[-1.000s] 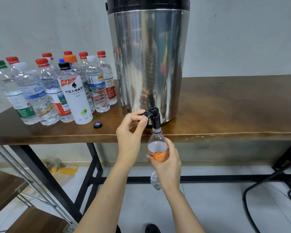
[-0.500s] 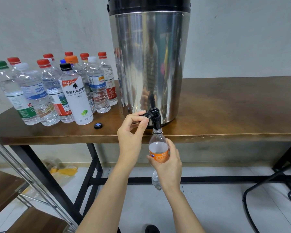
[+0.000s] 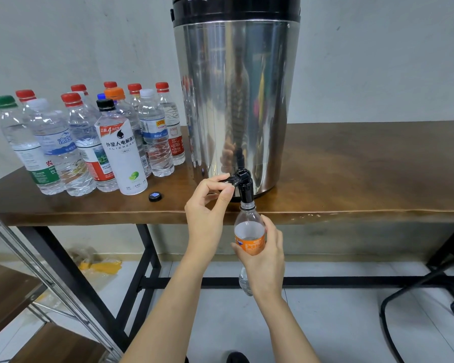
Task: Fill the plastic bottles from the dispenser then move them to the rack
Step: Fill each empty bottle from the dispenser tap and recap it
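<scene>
While the tap lever (image 3: 227, 181) is pinched by the left hand (image 3: 207, 218), the bottle (image 3: 249, 241) is gripped by the right hand (image 3: 264, 255) beneath the spout; filling appears underway, and closing the tap comes next.

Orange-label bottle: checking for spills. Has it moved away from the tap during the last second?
No. The orange-label bottle keeps its mouth directly under the black tap, just as before.

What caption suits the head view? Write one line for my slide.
Left hand pinches the tap lever while right hand holds the orange-labelled bottle under the dispenser spout.
</scene>
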Demonstrator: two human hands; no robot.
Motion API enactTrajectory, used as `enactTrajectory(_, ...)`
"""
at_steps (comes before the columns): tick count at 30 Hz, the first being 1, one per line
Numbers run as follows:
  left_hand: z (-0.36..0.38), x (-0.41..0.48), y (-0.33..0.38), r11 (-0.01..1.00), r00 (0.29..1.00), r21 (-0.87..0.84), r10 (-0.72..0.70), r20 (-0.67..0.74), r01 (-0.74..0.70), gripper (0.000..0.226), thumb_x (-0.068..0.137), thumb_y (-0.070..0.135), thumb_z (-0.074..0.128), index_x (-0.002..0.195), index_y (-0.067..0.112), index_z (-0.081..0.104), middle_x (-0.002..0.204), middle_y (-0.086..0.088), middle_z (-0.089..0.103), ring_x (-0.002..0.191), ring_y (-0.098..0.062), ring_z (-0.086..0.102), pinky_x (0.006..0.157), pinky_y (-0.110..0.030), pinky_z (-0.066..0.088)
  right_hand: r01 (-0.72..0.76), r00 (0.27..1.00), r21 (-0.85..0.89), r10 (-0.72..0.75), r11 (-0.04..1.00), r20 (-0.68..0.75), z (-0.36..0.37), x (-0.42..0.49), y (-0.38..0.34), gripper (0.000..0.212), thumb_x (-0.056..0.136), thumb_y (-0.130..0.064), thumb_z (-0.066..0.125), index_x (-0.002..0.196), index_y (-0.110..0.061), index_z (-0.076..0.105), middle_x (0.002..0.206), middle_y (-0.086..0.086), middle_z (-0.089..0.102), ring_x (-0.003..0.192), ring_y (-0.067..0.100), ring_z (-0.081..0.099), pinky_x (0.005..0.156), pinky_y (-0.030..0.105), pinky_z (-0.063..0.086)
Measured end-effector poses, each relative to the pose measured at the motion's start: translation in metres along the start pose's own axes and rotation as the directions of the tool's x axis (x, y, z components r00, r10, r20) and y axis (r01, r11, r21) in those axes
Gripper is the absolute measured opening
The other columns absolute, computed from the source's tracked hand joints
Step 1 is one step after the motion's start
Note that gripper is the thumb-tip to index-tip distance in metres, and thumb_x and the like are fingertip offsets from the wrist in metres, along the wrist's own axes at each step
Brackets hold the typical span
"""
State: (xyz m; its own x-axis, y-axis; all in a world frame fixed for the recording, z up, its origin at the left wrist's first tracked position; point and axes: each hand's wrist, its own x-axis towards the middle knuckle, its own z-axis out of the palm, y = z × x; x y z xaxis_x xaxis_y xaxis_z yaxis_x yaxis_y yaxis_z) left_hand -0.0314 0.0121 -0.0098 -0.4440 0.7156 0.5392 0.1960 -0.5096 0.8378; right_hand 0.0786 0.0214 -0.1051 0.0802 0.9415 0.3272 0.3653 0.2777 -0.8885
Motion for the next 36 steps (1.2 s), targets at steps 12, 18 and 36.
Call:
enactTrajectory(12,0.0003,0.0005,0.0003,1.0,1.0,0.002,0.012,-0.002,-0.012,0.012,0.088,0.026,0.066,0.08,0.036,0.067,0.112,0.013,0.07,0.111,-0.02,0.064,0.097,-0.048,0.05,-0.005,1.0,0.01,0.005,1.0,-0.007,0.0006,0.0009,-0.0012,0.083,0.07,-0.031,0.088,0.138,-0.038,0.041,0.121,-0.021,0.039,0.101,0.0,0.044,0.079,0.026,0.049)
enactTrajectory(18,0.0003,0.0006,-0.001,1.0,1.0,0.001,0.018,0.005,-0.018,0.009,0.088,0.025,0.065,0.08,0.029,0.067,0.112,0.013,0.07,0.112,-0.017,0.064,0.096,-0.048,0.05,-0.004,1.0,0.01,0.004,1.0,-0.013,0.0013,0.0007,-0.0003,0.084,0.069,-0.031,0.089,0.138,-0.035,0.042,0.127,-0.015,0.045,0.104,0.001,0.045,0.08,0.027,0.05)
enactTrajectory(36,0.0008,-0.0002,-0.0006,1.0,1.0,0.0,0.001,-0.004,-0.001,0.016,0.092,0.01,0.066,0.082,0.023,0.067,0.111,0.013,0.071,0.11,-0.014,0.064,0.096,-0.043,0.05,0.023,1.0,-0.125,-0.021,0.992,0.017,-0.0023,-0.0022,-0.0026,0.085,0.078,-0.034,0.081,0.145,-0.039,0.03,0.13,-0.014,0.038,0.103,0.014,0.057,0.072,0.029,0.051)
